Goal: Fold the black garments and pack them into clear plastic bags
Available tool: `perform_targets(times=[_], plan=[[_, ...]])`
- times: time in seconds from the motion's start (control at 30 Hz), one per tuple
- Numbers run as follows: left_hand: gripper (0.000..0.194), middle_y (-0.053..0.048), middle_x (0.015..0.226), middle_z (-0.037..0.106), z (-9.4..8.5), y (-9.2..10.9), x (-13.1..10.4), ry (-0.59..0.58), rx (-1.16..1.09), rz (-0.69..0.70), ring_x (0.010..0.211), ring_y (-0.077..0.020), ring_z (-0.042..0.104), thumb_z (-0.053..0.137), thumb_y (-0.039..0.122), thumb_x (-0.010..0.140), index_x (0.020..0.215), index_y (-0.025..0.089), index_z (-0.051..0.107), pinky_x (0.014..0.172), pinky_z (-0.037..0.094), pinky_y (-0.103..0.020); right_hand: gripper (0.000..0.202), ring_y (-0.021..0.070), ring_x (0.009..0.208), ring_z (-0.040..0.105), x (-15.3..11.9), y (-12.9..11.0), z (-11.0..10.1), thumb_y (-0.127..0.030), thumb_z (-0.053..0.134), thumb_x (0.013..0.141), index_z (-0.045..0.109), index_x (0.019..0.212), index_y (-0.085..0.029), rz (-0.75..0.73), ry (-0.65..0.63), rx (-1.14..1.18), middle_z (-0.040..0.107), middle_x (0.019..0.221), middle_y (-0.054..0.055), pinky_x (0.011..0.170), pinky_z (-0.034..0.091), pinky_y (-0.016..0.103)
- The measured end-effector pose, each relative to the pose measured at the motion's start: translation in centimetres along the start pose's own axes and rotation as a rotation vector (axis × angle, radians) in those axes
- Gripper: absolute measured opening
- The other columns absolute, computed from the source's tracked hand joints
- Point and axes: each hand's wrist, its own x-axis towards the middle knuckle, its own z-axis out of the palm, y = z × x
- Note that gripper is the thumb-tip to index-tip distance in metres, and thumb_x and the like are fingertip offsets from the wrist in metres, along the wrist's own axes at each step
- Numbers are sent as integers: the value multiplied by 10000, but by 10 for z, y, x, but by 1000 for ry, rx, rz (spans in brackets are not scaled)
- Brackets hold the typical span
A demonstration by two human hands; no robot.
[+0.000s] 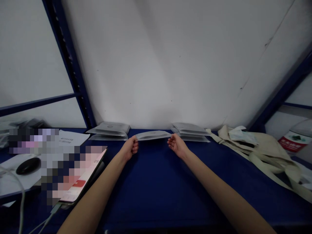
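A flat, whitish translucent plastic packet (153, 135) stretches between my two hands near the back of the blue table. My left hand (129, 148) is closed on its left edge, with the fingers curled in. At the packet's right edge, my right hand (177, 145) grips with thumb and bent fingers. The packet bows slightly and looks raised off the table. Just left of it lies a stack of similar packets (109, 127). Another stack of such packets (191, 129) sits to its right, behind my right hand. What the packets contain cannot be made out.
On the left are a lit tablet (80, 182) with a cable, a black mouse (28, 166) and paper sheets (73, 138). A beige cloth bag (265, 146) and a red-labelled plastic bottle (292, 141) occupy the right. Behind stands a pale wall (156, 65), with blue shelf posts (73, 65) beside it.
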Motion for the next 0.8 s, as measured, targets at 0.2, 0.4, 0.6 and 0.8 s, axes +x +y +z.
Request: perform_targets(times=[0.2,0.4,0.6,0.8], plan=[[228,95,407,208,13,-5,-9,-115,145,-46,320,-22,138,373,177,730,531,197,265,358,66,-180,186,146,725,669,-1,14,4,-285,464,893,541,784,-154,73,-287,-109,666,859,91,491,474,182],[214,84,415,262,27,-13,-13,-101,295,53,325,-22,178,393,193,727,525,188,322,367,89,-190,156,128,727,659,-3,5,7,-134,438,881,583,827,-159,-48,-333,-114,666,878,59,550,503,199],[136,72,435,347,24,-15,-10,-26,324,94,321,-28,237,434,218,715,587,172,423,366,117,-193,201,112,744,643,-3,-39,-10,-159,388,907,560,806,-185,-349,-181,36,661,866,30,603,508,196],[103,72,434,376,20,-16,-7,42,329,77,313,-28,254,448,209,706,612,168,438,360,131,-187,320,137,749,656,17,-56,-63,-306,298,947,541,787,-171,-232,77,-79,672,917,107,580,495,214]])
